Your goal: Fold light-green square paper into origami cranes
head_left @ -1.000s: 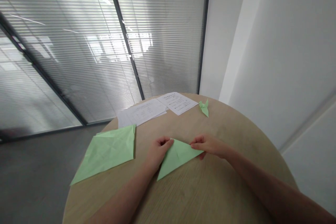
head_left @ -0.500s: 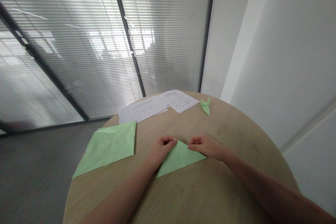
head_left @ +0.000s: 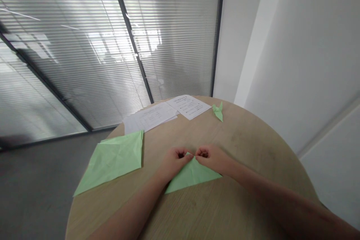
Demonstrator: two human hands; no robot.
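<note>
A light green sheet of paper folded into a triangle lies on the table, its long edge toward me. My left hand pinches it near the top corner, thumb along its upper left side. Close beside it, my right hand has thumb and forefinger closed on the paper's upper edge near the same corner. The fingertips of both hands almost touch, and they cover the very tip of the triangle.
Creased green paper sheets lie stacked at the left edge of the round wooden table. Printed white sheets lie at the back, beside a small folded green paper figure. Glass panels with blinds stand behind.
My right hand has slid left along the paper's upper edge and now meets my left hand at the top corner. The view has shifted slightly.
</note>
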